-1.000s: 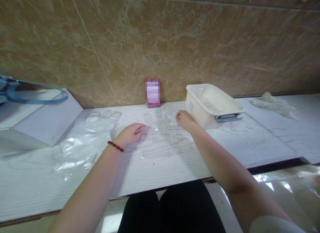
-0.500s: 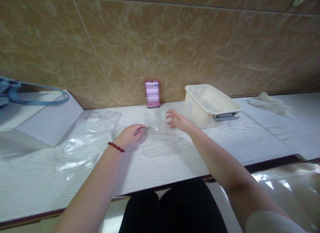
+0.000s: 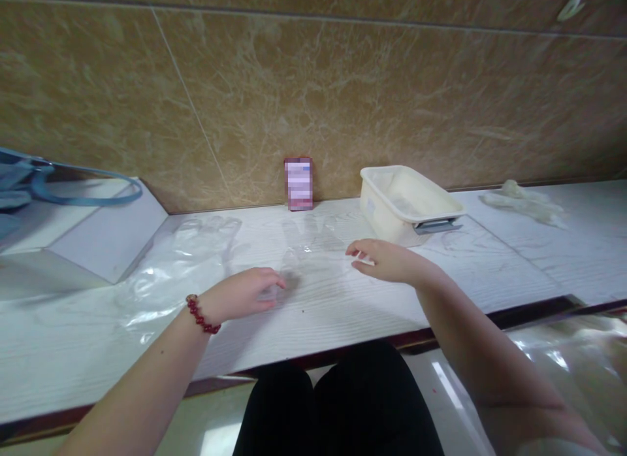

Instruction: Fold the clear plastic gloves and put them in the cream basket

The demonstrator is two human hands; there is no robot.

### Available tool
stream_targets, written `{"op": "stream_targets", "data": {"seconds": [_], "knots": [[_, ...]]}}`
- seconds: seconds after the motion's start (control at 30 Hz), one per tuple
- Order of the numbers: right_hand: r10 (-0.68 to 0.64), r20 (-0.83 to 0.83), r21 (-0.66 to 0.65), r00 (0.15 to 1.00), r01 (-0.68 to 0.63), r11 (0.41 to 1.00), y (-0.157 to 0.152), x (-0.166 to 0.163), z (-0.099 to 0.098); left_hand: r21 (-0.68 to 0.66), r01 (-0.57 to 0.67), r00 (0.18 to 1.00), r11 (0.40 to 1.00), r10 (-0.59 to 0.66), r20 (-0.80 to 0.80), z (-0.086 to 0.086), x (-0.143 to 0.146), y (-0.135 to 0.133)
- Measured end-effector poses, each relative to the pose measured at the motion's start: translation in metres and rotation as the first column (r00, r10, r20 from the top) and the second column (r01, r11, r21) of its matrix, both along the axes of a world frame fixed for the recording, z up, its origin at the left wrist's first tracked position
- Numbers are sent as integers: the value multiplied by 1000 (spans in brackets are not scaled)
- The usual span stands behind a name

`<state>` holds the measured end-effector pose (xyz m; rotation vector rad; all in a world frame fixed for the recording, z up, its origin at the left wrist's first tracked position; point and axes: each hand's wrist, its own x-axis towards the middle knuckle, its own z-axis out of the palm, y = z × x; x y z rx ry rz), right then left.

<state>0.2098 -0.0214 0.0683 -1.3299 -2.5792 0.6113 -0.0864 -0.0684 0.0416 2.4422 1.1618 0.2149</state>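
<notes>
A clear plastic glove (image 3: 309,248) lies flat on the white wood-grain table (image 3: 313,328), its finger ends toward the wall. At its lower left is my left hand (image 3: 249,291), thumb and fingers apart, with a red bead bracelet (image 3: 200,315) on the wrist. My right hand (image 3: 385,260) hovers by the glove's right side, fingers loosely curved and apart. Neither hand visibly holds anything; whether the fingertips touch the film is hard to tell. To the left of my left hand lie clear plastic gloves (image 3: 189,257) in a shiny layer.
A cream plastic basin (image 3: 386,217) with a grey clip handle stands right, near the wall. A phone (image 3: 299,185) leans on the wall. At left, a white box (image 3: 105,237) has a blue strap (image 3: 88,200) over it. A crumpled whitish glove (image 3: 522,200) lies far right.
Both hands have drawn back toward me and apart from each other. My left hand's fingers have come apart from their pinch at the glove. The glove now lies flatter.
</notes>
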Motion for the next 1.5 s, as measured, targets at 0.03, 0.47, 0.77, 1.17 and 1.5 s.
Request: {"op": "stream_targets", "data": {"seconds": [0.03,0.47,0.77,1.17,1.5], "knots": [[18,11,24,1000,-18,1000,-9,4,-5,18,16,1000,1000,-17,19,-5,1,-4],[-7,-168,195,986,40,980,-47,-5,-56,276,-135,987,952,105,122,-33,18,-2],[-93,-286,149,954,141,979,-13,-9,-67,142,-251,940,957,207,270,-23,17,2],[-349,-312,-15,884,362,932,58,-25,-51,-140,-492,706,859,488,513,-25,21,64],[-618,-75,-84,783,612,786,106,-64,-55,-236,-766,445,598,758,476,-41,47,128]]}}
